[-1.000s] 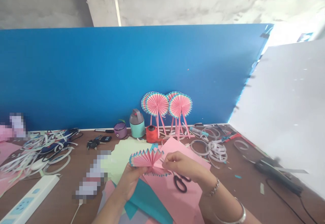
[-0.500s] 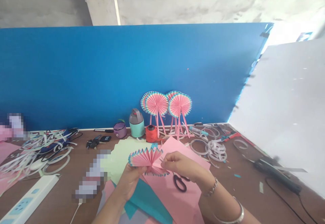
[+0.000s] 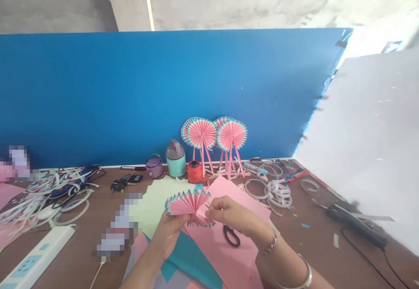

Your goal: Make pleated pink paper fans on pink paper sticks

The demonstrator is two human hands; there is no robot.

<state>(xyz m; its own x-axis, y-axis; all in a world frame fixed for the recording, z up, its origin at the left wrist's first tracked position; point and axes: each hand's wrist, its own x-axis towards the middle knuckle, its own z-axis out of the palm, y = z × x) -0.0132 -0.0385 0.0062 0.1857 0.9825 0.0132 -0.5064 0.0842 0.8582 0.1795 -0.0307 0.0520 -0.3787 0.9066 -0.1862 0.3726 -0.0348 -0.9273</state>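
A pleated pink paper fan (image 3: 190, 202) with blue-and-white zigzag edges is half spread above the paper sheets. My left hand (image 3: 170, 231) grips it from the lower left, thumb on the folds. At its right side, my right hand (image 3: 225, 212) has thumb and forefinger pinched together on the fan's pleats near the middle. Below my right hand, the dark handle of a pair of scissors (image 3: 231, 236) shows on the pink paper (image 3: 225, 254); the rest of the scissors is hidden. Folded teal paper (image 3: 193, 258) lies under my left wrist.
Several finished pink fans (image 3: 202, 132) lean against the blue partition (image 3: 131, 92). A teal jar (image 3: 176, 164), a purple pot (image 3: 153, 166) and a red roll (image 3: 195, 173) stand beside them. Coiled white strips (image 3: 279, 194), a glue gun (image 3: 358, 225) and a power strip (image 3: 39, 258) lie around.
My right hand has shifted slightly left along the fan, its pinched fingers closer to the centre. My left hand keeps its hold, nearly still.
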